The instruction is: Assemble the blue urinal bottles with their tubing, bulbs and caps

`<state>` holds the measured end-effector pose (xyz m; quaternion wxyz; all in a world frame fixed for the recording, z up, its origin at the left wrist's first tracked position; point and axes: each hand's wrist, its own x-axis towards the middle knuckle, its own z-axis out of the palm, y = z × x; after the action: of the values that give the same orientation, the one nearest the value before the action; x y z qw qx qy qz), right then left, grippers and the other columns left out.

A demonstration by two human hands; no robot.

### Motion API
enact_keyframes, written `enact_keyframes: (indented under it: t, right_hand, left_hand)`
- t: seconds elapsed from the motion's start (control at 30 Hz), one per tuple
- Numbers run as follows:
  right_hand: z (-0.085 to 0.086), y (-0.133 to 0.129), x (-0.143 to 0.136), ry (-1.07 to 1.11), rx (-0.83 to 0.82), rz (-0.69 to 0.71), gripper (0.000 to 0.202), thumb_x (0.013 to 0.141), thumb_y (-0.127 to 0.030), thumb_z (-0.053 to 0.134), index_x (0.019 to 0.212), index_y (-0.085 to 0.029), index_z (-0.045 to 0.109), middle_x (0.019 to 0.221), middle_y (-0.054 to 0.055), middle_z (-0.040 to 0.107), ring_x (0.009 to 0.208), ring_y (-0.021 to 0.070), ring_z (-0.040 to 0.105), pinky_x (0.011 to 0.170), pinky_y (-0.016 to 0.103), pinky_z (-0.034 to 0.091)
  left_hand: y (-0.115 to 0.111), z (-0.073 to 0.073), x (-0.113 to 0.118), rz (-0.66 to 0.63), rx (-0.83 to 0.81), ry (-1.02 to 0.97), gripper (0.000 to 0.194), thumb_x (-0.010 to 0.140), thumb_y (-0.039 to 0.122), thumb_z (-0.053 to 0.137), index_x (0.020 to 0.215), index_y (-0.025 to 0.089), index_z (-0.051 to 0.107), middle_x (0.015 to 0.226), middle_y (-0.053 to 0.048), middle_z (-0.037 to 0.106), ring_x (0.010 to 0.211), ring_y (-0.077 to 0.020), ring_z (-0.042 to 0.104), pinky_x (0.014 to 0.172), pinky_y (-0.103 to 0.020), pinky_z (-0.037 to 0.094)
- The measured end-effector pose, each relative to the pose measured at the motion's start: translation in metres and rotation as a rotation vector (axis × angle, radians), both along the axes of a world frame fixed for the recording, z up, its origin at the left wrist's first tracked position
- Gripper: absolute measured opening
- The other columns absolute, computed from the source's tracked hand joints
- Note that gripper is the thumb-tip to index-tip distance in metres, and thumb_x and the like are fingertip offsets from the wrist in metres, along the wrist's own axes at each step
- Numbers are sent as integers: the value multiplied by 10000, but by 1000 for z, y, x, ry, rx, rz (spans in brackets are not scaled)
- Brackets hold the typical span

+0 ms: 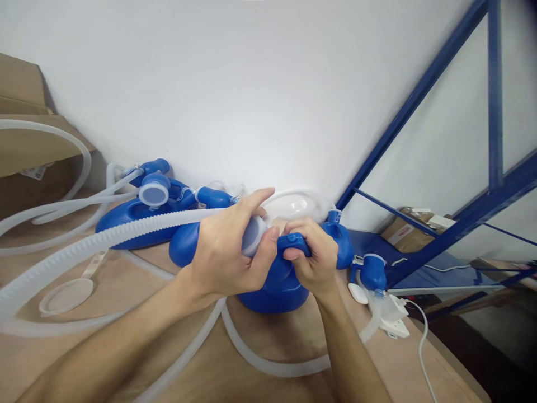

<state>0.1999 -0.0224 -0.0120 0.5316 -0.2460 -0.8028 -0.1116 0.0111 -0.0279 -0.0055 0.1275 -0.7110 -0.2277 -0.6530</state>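
My left hand (230,252) is curled around a round translucent cap (253,236), with the thumb along its near edge and the index finger raised. What lies under that palm is hidden. A ribbed white hose (104,238) runs from the left to behind this hand. My right hand (314,254) grips a blue handle (292,243), thumb on its near side and fingers over the top. Below both hands stands a blue plastic bottle (274,294), its upper part mostly covered. Just behind is a glossy white piece (296,207).
More blue bottles (126,226) with capped mouths and hoses lie at left, beside a cardboard box (37,151). A loose translucent lid (67,295) rests on the wooden table (268,338). At right are a white mouse (357,293), a power strip (394,327) and a blue rack (495,112).
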Motion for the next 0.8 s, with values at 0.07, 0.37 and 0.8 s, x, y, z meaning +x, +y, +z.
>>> enact_keyframes:
  t: [0.07,0.37,0.8]
  right_hand:
    - [-1,2,2,5,-16,45,478,1034,-654,488,838,-232,600,811,19,725,707,165,677,642,298,502]
    - [4,6,4,-59,-152,-11,434,1043,-615,530,876,-234,652,832,29,728,748,196,677,680,323,514]
    - [10,-24,-5,249,-757,267,570,1028,-675,514,1442,-285,549,814,-20,621,698,160,565,653,287,488]
  left_hand:
    - [-5,2,-2,-36,75,26,376,935,204,622,1306,146,613,972,-69,785,799,-171,753,705,-260,612]
    - [3,15,-14,-138,-106,359,461,982,128,480,1418,37,599,922,-87,740,744,-175,680,648,-310,559]
    - [10,10,-8,-212,-44,129,138,947,99,630,863,87,739,840,-93,728,726,-137,669,669,-247,525]
